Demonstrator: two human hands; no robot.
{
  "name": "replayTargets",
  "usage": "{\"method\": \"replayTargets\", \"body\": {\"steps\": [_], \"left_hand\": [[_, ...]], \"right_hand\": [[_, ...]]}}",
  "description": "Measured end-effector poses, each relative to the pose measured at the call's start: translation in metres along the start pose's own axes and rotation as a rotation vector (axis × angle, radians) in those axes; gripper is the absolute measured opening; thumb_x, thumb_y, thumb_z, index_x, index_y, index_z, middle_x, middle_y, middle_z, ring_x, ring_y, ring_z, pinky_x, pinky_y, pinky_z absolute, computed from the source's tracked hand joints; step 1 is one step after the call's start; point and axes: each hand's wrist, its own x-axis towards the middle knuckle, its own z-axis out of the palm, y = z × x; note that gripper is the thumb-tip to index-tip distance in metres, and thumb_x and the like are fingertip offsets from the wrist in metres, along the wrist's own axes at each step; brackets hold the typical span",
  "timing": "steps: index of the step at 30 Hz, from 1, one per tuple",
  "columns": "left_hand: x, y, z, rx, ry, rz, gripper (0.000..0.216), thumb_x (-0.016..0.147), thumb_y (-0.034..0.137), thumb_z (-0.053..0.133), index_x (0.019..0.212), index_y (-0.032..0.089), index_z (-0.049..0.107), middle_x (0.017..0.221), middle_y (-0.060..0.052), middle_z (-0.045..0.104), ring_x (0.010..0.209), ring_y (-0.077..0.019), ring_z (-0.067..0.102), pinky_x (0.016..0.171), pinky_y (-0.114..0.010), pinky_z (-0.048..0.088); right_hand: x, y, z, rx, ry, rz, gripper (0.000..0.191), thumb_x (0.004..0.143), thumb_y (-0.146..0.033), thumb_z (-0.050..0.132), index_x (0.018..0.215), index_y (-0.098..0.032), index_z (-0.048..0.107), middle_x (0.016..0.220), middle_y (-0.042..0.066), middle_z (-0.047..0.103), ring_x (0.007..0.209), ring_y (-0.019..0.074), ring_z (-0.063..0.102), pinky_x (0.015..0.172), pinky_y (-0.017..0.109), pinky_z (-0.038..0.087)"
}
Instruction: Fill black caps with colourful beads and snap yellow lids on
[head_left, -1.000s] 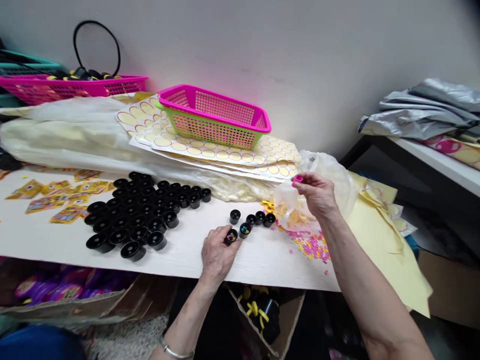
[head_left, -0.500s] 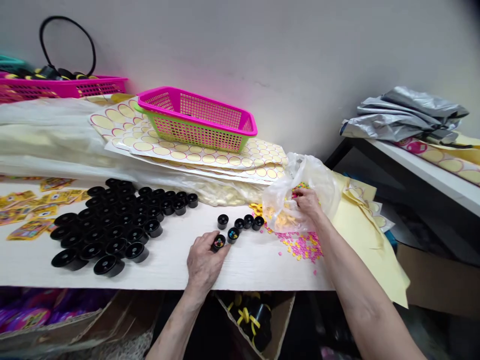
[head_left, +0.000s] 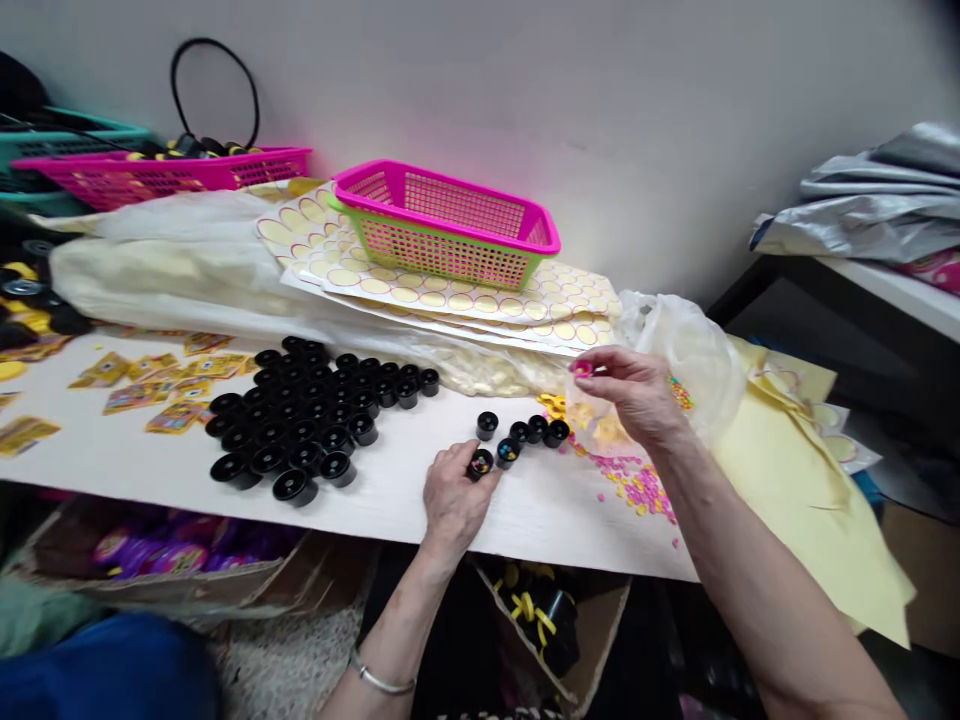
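My left hand (head_left: pixel 456 492) is closed around a small black cup (head_left: pixel 480 463) with coloured bits inside, on the white table. Right beside it stands another black cup (head_left: pixel 508 453) with blue and yellow bits in it. A single cup (head_left: pixel 487 426) and a short row of cups (head_left: pixel 537 429) are just behind. My right hand (head_left: pixel 628 388) is raised in front of the clear plastic bag (head_left: pixel 701 345), pinching a small pink piece, perhaps a little cap (head_left: pixel 581 369), with its fingertips. Pink and yellow bits (head_left: pixel 641 487) lie scattered below that hand.
A big cluster of black cups (head_left: pixel 300 420) stands to the left, near yellow printed packets (head_left: pixel 146 380). Behind, a pink and green basket (head_left: pixel 450 225) rests on sticker sheets (head_left: pixel 420 292). An open carton (head_left: pixel 600 650) sits below the table's front edge (head_left: pixel 375 538).
My right hand has come out of the plastic bag and moved left and up with the pink piece. My left hand still holds its cup. The camera view has turned left.
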Motion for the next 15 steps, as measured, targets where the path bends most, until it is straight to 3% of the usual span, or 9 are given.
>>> {"method": "replayTargets", "body": {"steps": [3,6,11,15], "left_hand": [[-0.002,0.002,-0.002,0.003,-0.013,-0.002,0.039,0.068,0.03,0.064,0.105,0.02,0.061,0.097,-0.003,0.065,0.089,-0.0212,0.054,0.079,-0.034,0.044],[-0.003,0.004,-0.004,-0.008,-0.017,0.003,0.037,0.068,0.029,0.064,0.104,0.02,0.061,0.094,-0.003,0.064,0.089,-0.0208,0.054,0.079,-0.034,0.044],[-0.004,0.002,-0.003,-0.015,-0.012,0.015,0.036,0.069,0.029,0.064,0.104,0.021,0.06,0.094,-0.003,0.064,0.089,-0.0206,0.053,0.079,-0.033,0.044],[-0.004,0.002,-0.003,-0.012,-0.023,0.015,0.036,0.07,0.028,0.063,0.105,0.019,0.06,0.095,-0.003,0.064,0.088,-0.0204,0.053,0.079,-0.033,0.043]], "right_hand": [[0.005,0.002,0.038,-0.234,-0.29,-0.042,0.012,0.064,-0.016,0.066,0.075,-0.019,0.067,0.07,-0.001,0.061,0.068,0.0126,0.054,0.065,0.027,0.042],[0.009,0.017,0.06,-0.558,-0.496,-0.133,0.012,0.068,-0.011,0.059,0.075,-0.017,0.066,0.071,0.0,0.061,0.075,0.0149,0.051,0.07,0.028,0.038],[0.009,0.025,0.075,-1.027,-0.684,-0.233,0.016,0.071,-0.007,0.05,0.07,-0.016,0.064,0.074,0.004,0.059,0.081,0.0181,0.046,0.065,0.026,0.032],[0.01,0.019,0.083,-1.222,-0.765,-0.336,0.014,0.066,-0.006,0.052,0.069,-0.015,0.063,0.076,0.007,0.059,0.081,0.0203,0.045,0.059,0.028,0.028]]}}
